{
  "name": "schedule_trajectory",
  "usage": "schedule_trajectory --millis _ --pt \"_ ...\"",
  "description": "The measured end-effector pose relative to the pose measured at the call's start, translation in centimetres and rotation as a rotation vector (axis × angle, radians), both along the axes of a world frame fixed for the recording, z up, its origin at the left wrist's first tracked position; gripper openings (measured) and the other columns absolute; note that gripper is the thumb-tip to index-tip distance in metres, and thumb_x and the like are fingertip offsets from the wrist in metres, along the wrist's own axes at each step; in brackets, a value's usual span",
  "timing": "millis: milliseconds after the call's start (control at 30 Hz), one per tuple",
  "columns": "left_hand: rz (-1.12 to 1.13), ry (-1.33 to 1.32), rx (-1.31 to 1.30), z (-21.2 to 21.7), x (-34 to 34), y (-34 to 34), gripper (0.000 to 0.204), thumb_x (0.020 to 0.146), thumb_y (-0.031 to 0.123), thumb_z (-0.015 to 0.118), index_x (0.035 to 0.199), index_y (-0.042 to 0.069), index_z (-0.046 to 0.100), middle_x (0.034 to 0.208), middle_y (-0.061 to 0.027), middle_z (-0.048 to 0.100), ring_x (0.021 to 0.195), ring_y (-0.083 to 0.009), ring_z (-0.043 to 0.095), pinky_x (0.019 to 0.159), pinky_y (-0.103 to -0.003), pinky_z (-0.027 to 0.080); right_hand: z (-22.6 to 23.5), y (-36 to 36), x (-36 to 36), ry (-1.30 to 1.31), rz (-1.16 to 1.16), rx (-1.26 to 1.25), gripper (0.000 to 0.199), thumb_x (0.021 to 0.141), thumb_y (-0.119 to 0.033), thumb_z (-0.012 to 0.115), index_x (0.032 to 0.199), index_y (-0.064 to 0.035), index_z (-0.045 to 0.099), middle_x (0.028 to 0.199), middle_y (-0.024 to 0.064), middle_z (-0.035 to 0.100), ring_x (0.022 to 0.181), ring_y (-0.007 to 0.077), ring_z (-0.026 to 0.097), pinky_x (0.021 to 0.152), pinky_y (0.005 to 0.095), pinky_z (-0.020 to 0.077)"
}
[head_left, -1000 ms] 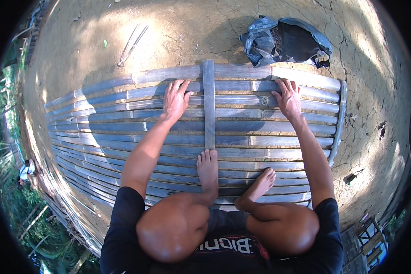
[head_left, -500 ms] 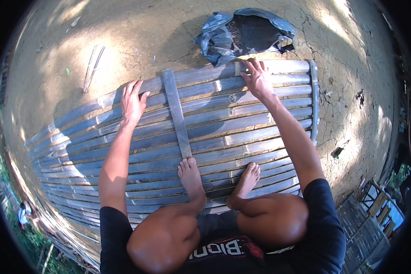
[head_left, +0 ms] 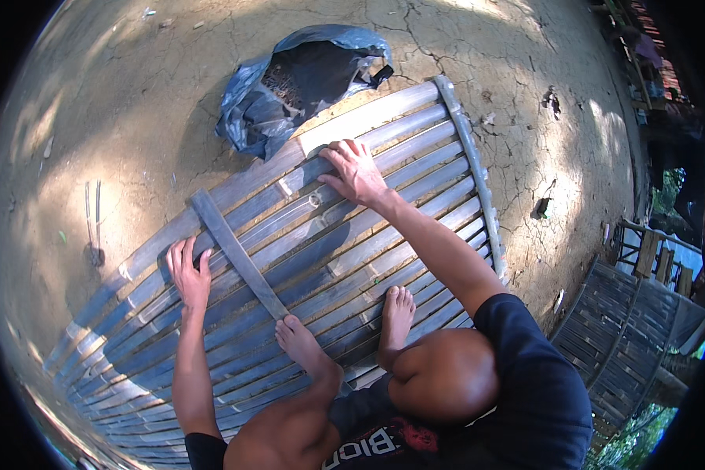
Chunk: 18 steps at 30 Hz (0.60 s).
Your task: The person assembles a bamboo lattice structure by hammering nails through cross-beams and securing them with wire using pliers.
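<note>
My left hand (head_left: pixel 189 270) rests on the grey bamboo slats of a low platform (head_left: pixel 278 254), its fingers apart and holding nothing. It lies just left of a flat wooden crosspiece (head_left: pixel 237 252) laid across the slats. Farther right, my right hand (head_left: pixel 355 172) lies palm down near the platform's far edge, fingers spread and empty. Beyond that edge a crumpled dark plastic bag (head_left: pixel 247 102) stands on the ground with its mouth gaping. Dark loose bits (head_left: pixel 282 84) show inside it; what they are I cannot make out.
My bare feet (head_left: pixel 298 341) are on the slats between my arms. A pole (head_left: pixel 471 160) borders the platform's right end. Two thin sticks (head_left: pixel 93 219) lie on the cracked earth (head_left: pixel 478 47) at left. A woven bamboo panel (head_left: pixel 623 329) stands at lower right.
The view has swung right, so the platform and bag appear tilted and farther left. Both hands have drawn slightly back from the far edge, still spread on the slats.
</note>
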State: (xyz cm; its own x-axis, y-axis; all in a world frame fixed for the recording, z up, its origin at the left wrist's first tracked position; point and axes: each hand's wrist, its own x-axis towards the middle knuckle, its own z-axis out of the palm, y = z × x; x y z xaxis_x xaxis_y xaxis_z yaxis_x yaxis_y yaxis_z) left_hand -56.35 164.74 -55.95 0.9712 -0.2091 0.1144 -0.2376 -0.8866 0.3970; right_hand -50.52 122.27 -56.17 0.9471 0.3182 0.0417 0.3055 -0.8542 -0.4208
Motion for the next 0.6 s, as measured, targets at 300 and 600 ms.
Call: schedule_trajectory --millis 300,600 --pt "0.052 0.039 0.019 -0.5 0.0 0.3 0.043 0.089 0.03 0.07 0.123 0.004 0.062 0.12 -0.0184 0.06 0.112 -0.0373 0.054 0.099 -0.047 0.042 -0.1 0.2 0.1 -0.032 -0.035 0.009 0.049 0.086 -0.037 0.071 0.125 -0.0089 0.059 0.128 0.0106 0.055 0.124 0.032 0.046 0.104 0.0478 0.0329" --pt "0.038 0.006 0.062 -0.6 -0.2 0.1 0.041 0.09 0.03 0.068 0.121 0.004 0.061 0.117 -0.0143 0.061 0.109 -0.0341 0.055 0.099 -0.047 0.041 -0.4 0.0 -0.1 -0.032 -0.032 -0.002 0.046 0.086 -0.035 0.072 0.123 -0.0114 0.058 0.126 0.01 0.056 0.123 0.0328 0.048 0.103 0.0492 0.0331"
